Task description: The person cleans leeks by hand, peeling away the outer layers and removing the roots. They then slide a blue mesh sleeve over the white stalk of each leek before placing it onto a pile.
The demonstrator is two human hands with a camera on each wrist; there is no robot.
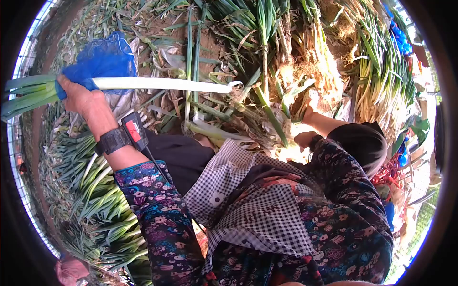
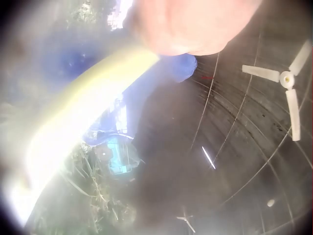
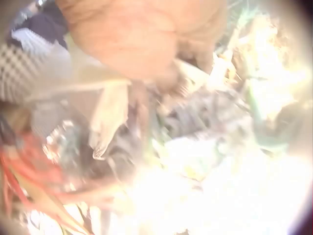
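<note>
In the head view my left hand point(image 1: 78, 97) grips a long leek point(image 1: 162, 84) at the base of its green leaves, with blue mesh point(image 1: 107, 59) bunched at the fingers. The white stem points right, a curled strip at its root end. In the left wrist view the stem point(image 2: 73, 107) extends down-left from the hand point(image 2: 195, 22), blurred. My right hand point(image 1: 304, 139) is low by the lap, away from that leek. In the right wrist view its fingers are curled, and a pale leaf strip point(image 3: 110, 117) hangs under the hand point(image 3: 142, 39), pinched in it.
Leeks point(image 1: 109, 190) lie heaped at the left, and more leeks point(image 1: 386, 71) are piled at the upper right. Loose leaves and peelings point(image 1: 219, 114) cover the ground ahead. Red strips point(image 1: 389, 171) lie at the right. A ceiling fan point(image 2: 287, 80) shows overhead.
</note>
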